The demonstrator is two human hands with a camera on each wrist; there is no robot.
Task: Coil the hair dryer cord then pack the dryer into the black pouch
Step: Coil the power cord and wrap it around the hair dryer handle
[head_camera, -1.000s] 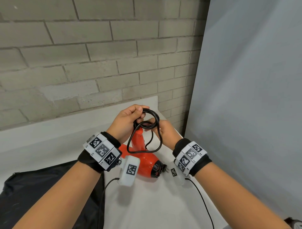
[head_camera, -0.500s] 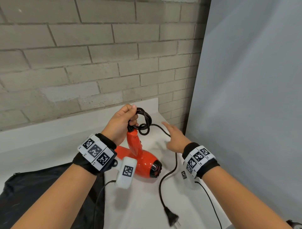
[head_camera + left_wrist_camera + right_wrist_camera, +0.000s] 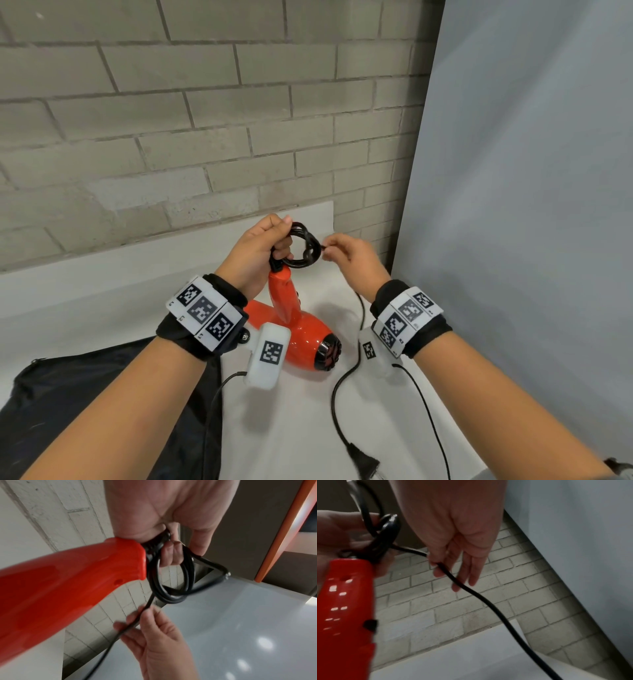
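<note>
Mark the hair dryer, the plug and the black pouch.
hair dryer (image 3: pixel 301 337): head view, on the red barrel.
plug (image 3: pixel 363 462): head view, on the black body lying on the table.
black pouch (image 3: pixel 85 387): head view, on the fabric at the lower left.

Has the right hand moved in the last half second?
Yes. The right hand has gone up the white table toward the brick wall, and now pinches the cord by the coil.

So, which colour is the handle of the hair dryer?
Bright orange-red. The hair dryer handle shows best in the left wrist view.
</note>
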